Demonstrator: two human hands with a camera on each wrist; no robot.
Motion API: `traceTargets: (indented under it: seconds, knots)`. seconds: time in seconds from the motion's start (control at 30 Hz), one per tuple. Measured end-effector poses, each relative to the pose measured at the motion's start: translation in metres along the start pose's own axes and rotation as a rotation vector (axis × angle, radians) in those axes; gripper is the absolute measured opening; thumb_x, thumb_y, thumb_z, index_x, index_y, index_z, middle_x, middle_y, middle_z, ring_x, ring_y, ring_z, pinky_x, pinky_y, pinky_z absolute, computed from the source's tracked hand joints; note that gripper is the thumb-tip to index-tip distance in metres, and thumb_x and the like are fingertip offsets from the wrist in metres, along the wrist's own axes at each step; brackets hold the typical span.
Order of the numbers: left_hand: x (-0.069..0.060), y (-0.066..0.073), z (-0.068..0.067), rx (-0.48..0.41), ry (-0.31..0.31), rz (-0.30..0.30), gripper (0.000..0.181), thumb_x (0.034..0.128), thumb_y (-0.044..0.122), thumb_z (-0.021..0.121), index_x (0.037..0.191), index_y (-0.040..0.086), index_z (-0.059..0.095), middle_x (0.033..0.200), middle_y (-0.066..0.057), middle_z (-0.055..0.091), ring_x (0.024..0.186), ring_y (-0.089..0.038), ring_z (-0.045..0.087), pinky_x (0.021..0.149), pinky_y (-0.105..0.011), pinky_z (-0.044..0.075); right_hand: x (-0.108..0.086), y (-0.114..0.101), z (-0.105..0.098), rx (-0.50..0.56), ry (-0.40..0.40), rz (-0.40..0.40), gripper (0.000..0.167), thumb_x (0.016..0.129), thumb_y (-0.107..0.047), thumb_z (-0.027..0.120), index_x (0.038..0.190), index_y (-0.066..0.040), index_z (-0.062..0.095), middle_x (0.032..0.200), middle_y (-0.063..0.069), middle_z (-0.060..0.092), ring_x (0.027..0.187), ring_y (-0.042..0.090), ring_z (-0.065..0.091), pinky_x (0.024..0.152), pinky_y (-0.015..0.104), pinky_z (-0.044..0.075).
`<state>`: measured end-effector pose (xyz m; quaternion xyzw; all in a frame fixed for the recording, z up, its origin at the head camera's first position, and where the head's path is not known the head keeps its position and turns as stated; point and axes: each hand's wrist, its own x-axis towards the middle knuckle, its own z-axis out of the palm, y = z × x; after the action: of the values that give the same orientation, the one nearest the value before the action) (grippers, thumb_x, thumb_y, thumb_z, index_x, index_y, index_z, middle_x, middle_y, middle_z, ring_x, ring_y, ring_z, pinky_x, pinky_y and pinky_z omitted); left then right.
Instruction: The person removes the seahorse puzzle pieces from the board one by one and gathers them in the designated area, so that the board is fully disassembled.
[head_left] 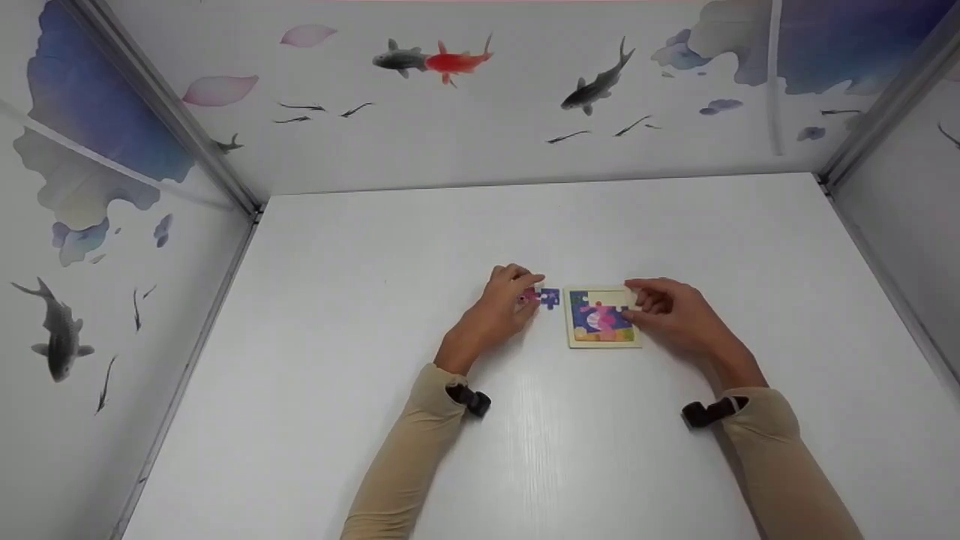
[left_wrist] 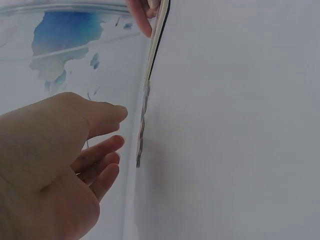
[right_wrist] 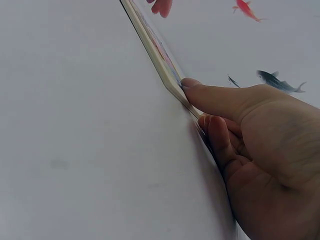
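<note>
A square puzzle tray with a pale wooden rim (head_left: 606,345) lies flat on the table, partly filled with colourful pieces; pale base shows near its top. My right hand (head_left: 679,313) grips its right edge, and in the right wrist view the thumb of this hand (right_wrist: 270,140) lies on the rim (right_wrist: 155,60), other fingers curled at the side. Left of the tray are joined loose pieces, blue-purple (head_left: 550,297) and pink, partly hidden by my left hand (head_left: 501,306). In the left wrist view that hand (left_wrist: 65,160) is beside the pieces (left_wrist: 142,127), fingers loosely bent, a gap between.
The white table (head_left: 337,300) surrounds the tray. White panels with painted fish (head_left: 592,88), petals and blue patches stand along its back, left and right sides. Each wrist wears a dark strap with a small device (head_left: 476,403).
</note>
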<state>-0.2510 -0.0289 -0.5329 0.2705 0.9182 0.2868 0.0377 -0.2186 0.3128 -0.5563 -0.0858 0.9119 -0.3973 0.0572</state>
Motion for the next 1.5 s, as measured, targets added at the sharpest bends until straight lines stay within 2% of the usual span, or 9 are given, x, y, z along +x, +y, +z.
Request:
traceTargets:
  seconds: [0.17,0.3,0.67,0.83,1.0,1.3,1.5]
  knots:
    - [0.007,0.014,0.008,0.039,-0.029,0.051,0.045,0.1088,0.021,0.067,0.152,0.012,0.061,0.145,-0.007,0.061,0.138,-0.023,0.051,0.120,-0.032,0.046,-0.001,0.000,-0.001,0.000,-0.002,0.010,0.062,0.098,-0.040,0.083,0.152,-0.020,0.063,0.116,0.007,0.063,0.103,0.023,0.058,0.086,0.009,0.047]
    - [0.015,0.020,0.014,0.059,-0.029,0.078,0.043,0.1082,0.022,0.068,0.150,0.011,0.063,0.142,-0.007,0.064,0.135,-0.023,0.053,0.118,-0.033,0.047,-0.002,0.000,-0.001,-0.004,-0.003,0.018,0.063,0.098,-0.040,0.082,0.153,-0.020,0.062,0.117,0.008,0.064,0.103,0.024,0.059,0.086,0.009,0.047]
    - [0.035,0.032,0.030,0.125,0.009,0.094,0.042,0.1061,0.030,0.072,0.146,0.017,0.067,0.136,-0.002,0.069,0.130,-0.021,0.056,0.115,-0.035,0.048,-0.003,0.002,-0.001,0.005,-0.002,0.028,0.063,0.098,-0.040,0.082,0.154,-0.020,0.062,0.118,0.008,0.065,0.103,0.023,0.060,0.086,0.010,0.048]
    - [0.035,0.035,0.035,0.192,0.030,0.099,0.043,0.1032,0.034,0.076,0.143,0.019,0.069,0.132,0.000,0.071,0.126,-0.021,0.059,0.110,-0.036,0.051,-0.004,0.001,-0.001,0.015,-0.001,0.028,0.062,0.099,-0.043,0.081,0.154,-0.021,0.062,0.118,0.007,0.064,0.102,0.023,0.059,0.085,0.013,0.048]
    - [0.034,0.040,0.036,0.243,0.058,0.073,0.041,0.1026,0.035,0.077,0.140,0.020,0.072,0.129,0.001,0.074,0.124,-0.020,0.062,0.107,-0.038,0.053,-0.004,0.001,-0.002,0.009,-0.005,0.031,0.062,0.099,-0.044,0.079,0.154,-0.023,0.061,0.118,0.007,0.063,0.102,0.024,0.058,0.086,0.013,0.048]
    - [0.030,0.044,0.035,0.277,0.058,0.028,0.042,0.1017,0.041,0.077,0.139,0.021,0.073,0.131,0.006,0.078,0.122,-0.016,0.065,0.105,-0.036,0.053,-0.005,-0.002,0.000,0.016,-0.017,0.059,0.062,0.099,-0.047,0.078,0.155,-0.026,0.060,0.120,0.007,0.062,0.105,0.024,0.057,0.088,0.014,0.048]
    - [0.030,0.047,0.032,0.330,0.056,0.036,0.039,0.1001,0.046,0.078,0.132,0.024,0.078,0.121,0.009,0.081,0.116,-0.014,0.068,0.104,-0.036,0.052,-0.004,-0.001,0.000,0.005,-0.010,0.038,0.062,0.099,-0.047,0.079,0.155,-0.025,0.061,0.120,0.007,0.064,0.104,0.023,0.059,0.087,0.012,0.049]
